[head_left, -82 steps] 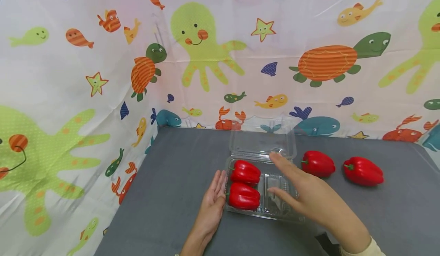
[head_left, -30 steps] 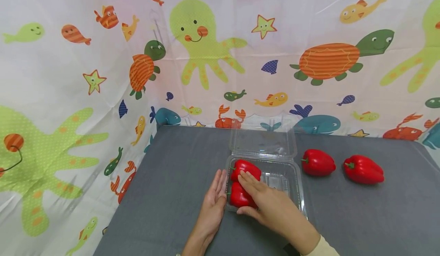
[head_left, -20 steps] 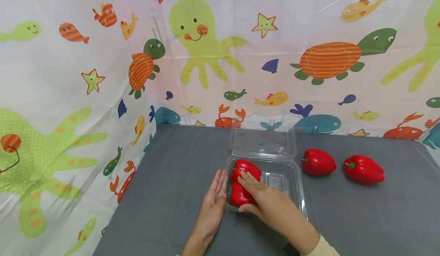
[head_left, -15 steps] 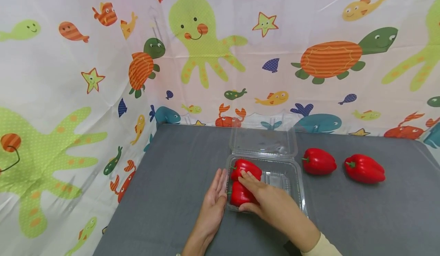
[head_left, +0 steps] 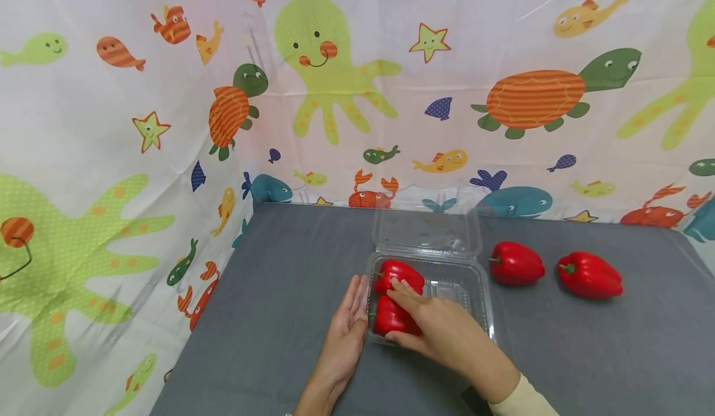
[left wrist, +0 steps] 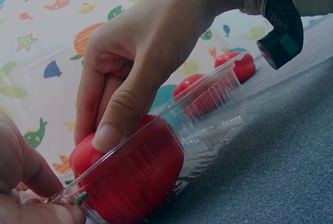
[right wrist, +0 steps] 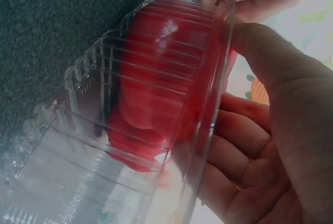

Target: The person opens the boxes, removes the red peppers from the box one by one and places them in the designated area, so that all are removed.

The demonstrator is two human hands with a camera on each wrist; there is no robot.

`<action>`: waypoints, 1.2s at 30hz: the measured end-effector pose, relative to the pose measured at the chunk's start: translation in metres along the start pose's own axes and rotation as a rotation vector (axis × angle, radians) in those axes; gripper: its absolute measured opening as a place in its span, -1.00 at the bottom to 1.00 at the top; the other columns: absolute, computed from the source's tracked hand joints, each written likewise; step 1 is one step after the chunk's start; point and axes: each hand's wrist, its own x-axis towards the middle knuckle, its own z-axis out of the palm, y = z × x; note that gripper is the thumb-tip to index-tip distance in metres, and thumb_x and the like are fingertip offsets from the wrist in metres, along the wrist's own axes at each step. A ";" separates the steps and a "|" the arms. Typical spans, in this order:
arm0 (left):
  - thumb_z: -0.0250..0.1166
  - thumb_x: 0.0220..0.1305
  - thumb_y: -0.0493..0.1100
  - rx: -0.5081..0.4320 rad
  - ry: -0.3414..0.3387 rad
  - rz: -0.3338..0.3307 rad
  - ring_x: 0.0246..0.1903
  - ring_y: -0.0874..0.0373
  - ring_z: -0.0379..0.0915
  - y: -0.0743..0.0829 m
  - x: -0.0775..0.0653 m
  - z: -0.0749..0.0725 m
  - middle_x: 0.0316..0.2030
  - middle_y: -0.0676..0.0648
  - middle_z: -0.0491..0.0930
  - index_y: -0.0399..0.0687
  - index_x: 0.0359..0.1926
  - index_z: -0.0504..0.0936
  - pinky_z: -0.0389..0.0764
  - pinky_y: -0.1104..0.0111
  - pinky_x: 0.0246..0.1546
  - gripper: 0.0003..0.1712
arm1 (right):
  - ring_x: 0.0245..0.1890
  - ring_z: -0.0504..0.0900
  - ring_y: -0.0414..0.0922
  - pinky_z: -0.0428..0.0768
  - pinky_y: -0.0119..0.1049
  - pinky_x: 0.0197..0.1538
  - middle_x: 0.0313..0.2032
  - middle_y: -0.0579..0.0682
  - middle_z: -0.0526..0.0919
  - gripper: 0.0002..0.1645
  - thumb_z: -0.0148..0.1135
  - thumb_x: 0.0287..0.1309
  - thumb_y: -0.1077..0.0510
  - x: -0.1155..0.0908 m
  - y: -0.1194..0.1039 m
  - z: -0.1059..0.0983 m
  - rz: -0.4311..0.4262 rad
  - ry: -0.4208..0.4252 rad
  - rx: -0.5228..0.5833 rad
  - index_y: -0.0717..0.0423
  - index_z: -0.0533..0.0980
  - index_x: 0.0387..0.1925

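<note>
A clear plastic clamshell container (head_left: 447, 273) lies open on the grey table. Two red bell peppers sit side by side in its left half, a far one (head_left: 395, 272) and a near one (head_left: 391, 318). My right hand (head_left: 452, 335) is over the near pepper, its thumb on the near side and its fingers on the far side, as the left wrist view also shows with this pepper (left wrist: 135, 177) behind the clear wall. My left hand (head_left: 345, 329) rests its straight fingers along the container's left side. In the right wrist view the ribbed wall covers the red pepper (right wrist: 161, 62).
Two more red bell peppers lie right of the container, one close by (head_left: 516, 264) and one farther right (head_left: 589, 275). The raised clear lid (head_left: 427, 230) leans back toward a curtain (head_left: 346, 174) printed with sea animals, which hangs behind and left of the table.
My right hand has come left and down from over the container's right half onto the near pepper. For the last second it has stayed nearly still. The left hand keeps its place.
</note>
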 end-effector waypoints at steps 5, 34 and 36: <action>-0.23 0.54 -0.53 -0.003 -0.009 -0.004 0.67 0.11 -0.28 0.000 -0.001 -0.001 0.71 -0.01 -0.16 -0.01 0.72 -0.27 -0.04 0.39 0.54 -0.12 | -0.26 0.83 -0.12 0.82 -0.18 -0.13 0.25 0.05 0.69 -0.11 0.58 0.09 -0.30 0.000 0.003 0.001 -0.025 0.002 -0.018 0.06 0.60 0.34; -0.24 0.53 -0.54 -0.017 -0.002 0.006 0.66 0.15 -0.25 0.000 0.000 -0.001 0.71 -0.01 -0.14 -0.01 0.72 -0.25 0.00 0.45 0.52 -0.12 | -0.02 0.82 0.05 0.81 -0.02 -0.02 0.32 0.05 0.64 -0.03 0.55 0.05 -0.38 0.002 -0.003 0.000 0.070 -0.016 0.015 0.02 0.57 0.39; -0.24 0.53 -0.55 -0.020 -0.002 0.008 0.66 0.15 -0.26 0.000 0.000 -0.001 0.71 -0.02 -0.15 -0.03 0.72 -0.26 0.01 0.46 0.52 -0.12 | -0.06 0.83 0.04 0.81 -0.04 -0.05 0.29 0.06 0.66 -0.05 0.56 0.05 -0.36 0.003 -0.003 0.001 0.059 -0.011 -0.001 0.04 0.59 0.37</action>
